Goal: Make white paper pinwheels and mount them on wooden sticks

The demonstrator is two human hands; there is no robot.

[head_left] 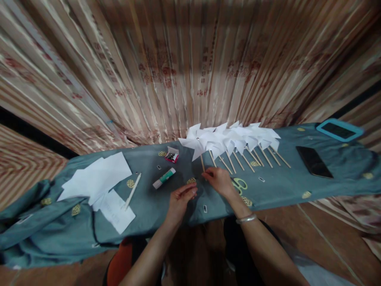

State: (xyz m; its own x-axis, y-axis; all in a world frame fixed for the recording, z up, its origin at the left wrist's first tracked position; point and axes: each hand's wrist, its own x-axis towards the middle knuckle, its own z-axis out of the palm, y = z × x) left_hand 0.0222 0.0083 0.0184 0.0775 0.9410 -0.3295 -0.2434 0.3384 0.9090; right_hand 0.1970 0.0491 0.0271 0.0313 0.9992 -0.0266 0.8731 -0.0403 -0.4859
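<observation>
My right hand [219, 180] pinches the lower end of a wooden stick, which belongs to a white paper pinwheel [197, 142] at the left end of a row. To its right, several more paper pinwheels [238, 137] overlap one another, their sticks pointing toward me. My left hand [182, 196] hovers over the cloth beside the right one, its fingers loosely stretched and nothing visible in them. Green-handled scissors [240, 184] lie partly hidden behind my right wrist. Left of the held pinwheel is a small open box of pins [172, 155], with a glue stick [164, 178] below it.
White paper sheets [101, 176] and a folded, written-on paper [117, 214] lie at the left, with a white pen [132, 191] across the latter. A dark phone [314, 161] and a blue-framed tablet [339, 130] rest at the right. A curtain [184, 71] hangs behind the cloth-covered table [276, 184].
</observation>
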